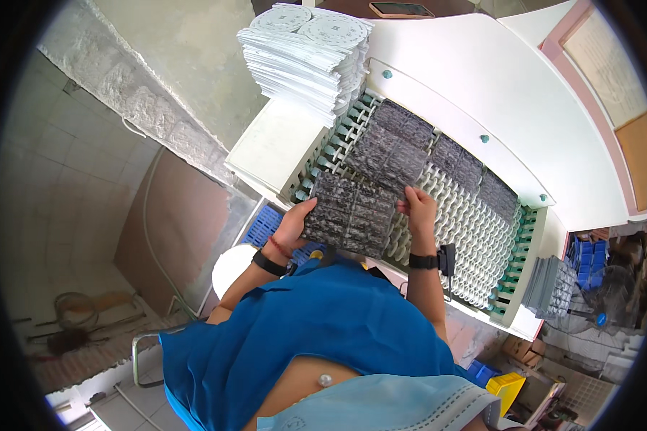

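A square dark grey, speckled panel (349, 219) with grooves across it is held level in front of me, over the near left part of a roller conveyor (456, 233). My left hand (293, 226) is closed on its left edge, with the thumb on top. At the upper right corner my right hand (418, 208) pinches the panel's edge. More dark panels (388, 154) of the same look lie on the rollers just beyond, and others (459, 164) follow along the far side. The fingers beneath the held panel are hidden.
A tall stack of white sheets with round printed shapes (305, 65) stands on the machine's far left. A phone (401, 10) lies at the back. Blue baskets (264, 225) sit at lower left. Grey panels (550, 287) stand stacked beyond the conveyor's right end, near a fan (615, 298).
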{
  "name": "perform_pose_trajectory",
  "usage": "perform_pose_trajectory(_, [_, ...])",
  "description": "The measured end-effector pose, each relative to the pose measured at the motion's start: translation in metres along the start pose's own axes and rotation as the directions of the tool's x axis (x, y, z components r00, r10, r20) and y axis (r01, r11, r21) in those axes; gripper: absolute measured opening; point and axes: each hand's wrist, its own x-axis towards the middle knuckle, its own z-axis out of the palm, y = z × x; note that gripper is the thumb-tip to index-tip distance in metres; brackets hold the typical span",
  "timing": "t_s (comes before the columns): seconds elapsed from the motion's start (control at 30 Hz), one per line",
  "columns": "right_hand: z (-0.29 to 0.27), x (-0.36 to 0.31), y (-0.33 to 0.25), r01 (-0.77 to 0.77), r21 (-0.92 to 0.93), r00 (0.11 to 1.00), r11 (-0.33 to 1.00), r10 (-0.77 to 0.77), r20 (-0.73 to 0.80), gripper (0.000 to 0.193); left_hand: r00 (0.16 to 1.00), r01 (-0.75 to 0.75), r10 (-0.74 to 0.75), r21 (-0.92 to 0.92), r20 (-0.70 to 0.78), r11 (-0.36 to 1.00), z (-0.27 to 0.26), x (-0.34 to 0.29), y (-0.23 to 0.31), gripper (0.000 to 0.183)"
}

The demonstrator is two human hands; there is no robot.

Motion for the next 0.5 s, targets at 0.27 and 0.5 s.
perform_pose_trajectory(0.27, [-0.006,-0.052,-0.03,-0.153,-0.13,0.983,0.98,0.164,0.085,0.022,0.998,-0.028,0.037,0.145,-0.058,0.989,0.022,0.006,0.012,0.031])
perform_pose_trajectory(0.5, [-0.071,-0.048,-0.02,0.0,-0.129,1.0,0.992,-0.002,-0.014,0.019,0.983,-0.036,0.077,0.238,-0.167,0.971,0.01,0.049,-0.001,0.034])
